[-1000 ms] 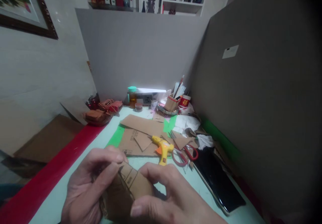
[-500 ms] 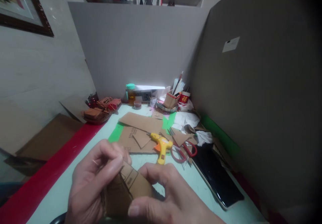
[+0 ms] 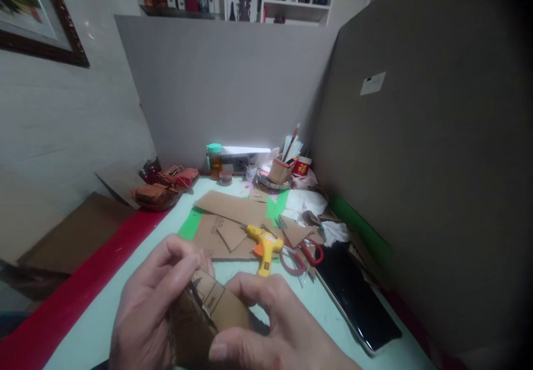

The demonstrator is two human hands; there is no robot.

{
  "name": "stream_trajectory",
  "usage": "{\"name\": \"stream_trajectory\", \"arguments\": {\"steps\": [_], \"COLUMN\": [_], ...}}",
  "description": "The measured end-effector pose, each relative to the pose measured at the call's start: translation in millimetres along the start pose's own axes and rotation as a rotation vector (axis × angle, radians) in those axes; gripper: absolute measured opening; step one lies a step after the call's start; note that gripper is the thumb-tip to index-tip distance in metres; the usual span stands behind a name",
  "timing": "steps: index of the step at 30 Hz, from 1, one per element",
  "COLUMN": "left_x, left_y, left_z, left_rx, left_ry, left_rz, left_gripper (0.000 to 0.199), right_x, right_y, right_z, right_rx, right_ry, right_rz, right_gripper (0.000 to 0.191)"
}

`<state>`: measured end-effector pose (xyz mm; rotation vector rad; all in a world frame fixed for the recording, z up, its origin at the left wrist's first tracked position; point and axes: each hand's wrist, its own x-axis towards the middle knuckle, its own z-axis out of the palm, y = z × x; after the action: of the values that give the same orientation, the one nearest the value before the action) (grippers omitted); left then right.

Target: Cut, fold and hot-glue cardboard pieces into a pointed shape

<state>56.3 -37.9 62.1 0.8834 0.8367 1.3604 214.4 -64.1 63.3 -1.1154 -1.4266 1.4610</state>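
A folded cardboard piece [image 3: 212,317] is pinched shut between the left hand [image 3: 154,309] and right hand [image 3: 275,325] — held up close, just above the table [image 3: 104,325], probably so the fold stays pressed — glue gun [image 3: 264,246] left nearby.

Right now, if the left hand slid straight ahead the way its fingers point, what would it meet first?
Probably the yellow glue gun: the left hand, gripping the cardboard piece, points up and right across bare tabletop toward it. Depth is hard to judge; the flat cardboard sheets lie close beside.
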Motion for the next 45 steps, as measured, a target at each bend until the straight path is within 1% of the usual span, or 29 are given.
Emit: {"name": "stream_trajectory", "arguments": {"steps": [2, 4, 7, 10, 14, 16, 18, 20, 24, 25, 27, 29, 30, 32, 34, 35, 38, 40, 41, 44, 45], "left_x": [-1, -2, 0, 2, 4, 6, 10, 16, 30, 32, 34, 33, 33, 33, 35, 37, 43, 46, 47, 52, 53], "left_y": [1, 1, -1, -5, -8, -7, -4, 1, 5, 4, 1, -1, -1, 1, 4, 5, 5, 4, 4, 7, 9], "left_z": [-1.1, -3.4, -6.9, -9.7, -11.8, -11.6, -11.4, -12.9, -23.0, -25.7, -28.9, -28.6, -27.8, -26.8, -28.1, -29.6, -33.9, -35.3, -35.6, -36.1, -36.5], "left_rx": [0.037, 0.057, 0.070, 0.050, -0.014, -0.016, 0.024, 0.042, 0.001, 0.016, 0.032, 0.007, -0.010, -0.016, 0.017, 0.037, 0.088, 0.123, 0.136, 0.136, 0.121], "left_ry": [0.039, 0.070, 0.067, 0.031, 0.004, 0.003, 0.014, 0.020, -0.025, -0.037, -0.113, -0.204, -0.232, -0.230, -0.203, -0.195, -0.203, -0.204, -0.199, -0.179, -0.163], "left_rz": [-0.029, -0.031, -0.022, 0.038, 0.074, 0.073, 0.042, 0.024, 0.183, 0.182, 0.115, 0.023, -0.007, -0.030, -0.024, -0.015, 0.035, 0.076, 0.093, 0.105, 0.094], "left_gripper": [0.017, 0.020, 0.024, 0.031, 0.031, 0.031, 0.035, 0.037, 0.048, 0.050, 0.053, 0.059, 0.062, 0.065, 0.065, 0.063, 0.050, 0.041, 0.039, 0.040, 0.040], "right_x": [-1, -2, -3, -5, -8, -6, -2, 6, 25, 30, 37, 40, 40, 39, 38, 37, 39, 42, 44, 47, 48], "right_y": [0, -1, -5, -7, -4, -1, 2, 3, 2, 2, 2, 1, 0, -3, -5, -6, -9, -10, -11, -16, -17], "right_z": [-1, -2, -2, 1, 5, 6, 5, 3, 1, 1, 3, 4, 4, 2, -3, -6, -13, -15, -15, -20, -25], "right_rx": [0.031, 0.079, 0.163, 0.187, 0.142, 0.138, 0.142, 0.110, 0.044, 0.041, 0.057, 0.090, 0.115, 0.138, 0.104, 0.070, -0.001, -0.004, 0.001, -0.019, -0.087], "right_ry": [-0.019, -0.042, -0.065, -0.025, 0.044, 0.039, 0.026, 0.060, 0.172, 0.198, 0.252, 0.272, 0.250, 0.166, 0.115, 0.097, 0.082, 0.049, 0.036, 0.000, 0.006], "right_rz": [0.051, 0.092, 0.157, 0.228, 0.227, 0.206, 0.172, 0.125, -0.055, -0.100, -0.167, -0.205, -0.219, -0.252, -0.272, -0.273, -0.263, -0.259, -0.254, -0.261, -0.285], "right_gripper": [0.037, 0.035, 0.037, 0.039, 0.042, 0.042, 0.042, 0.044, 0.040, 0.038, 0.034, 0.034, 0.034, 0.033, 0.022, 0.019, 0.035, 0.034, 0.033, 0.035, 0.037]}}
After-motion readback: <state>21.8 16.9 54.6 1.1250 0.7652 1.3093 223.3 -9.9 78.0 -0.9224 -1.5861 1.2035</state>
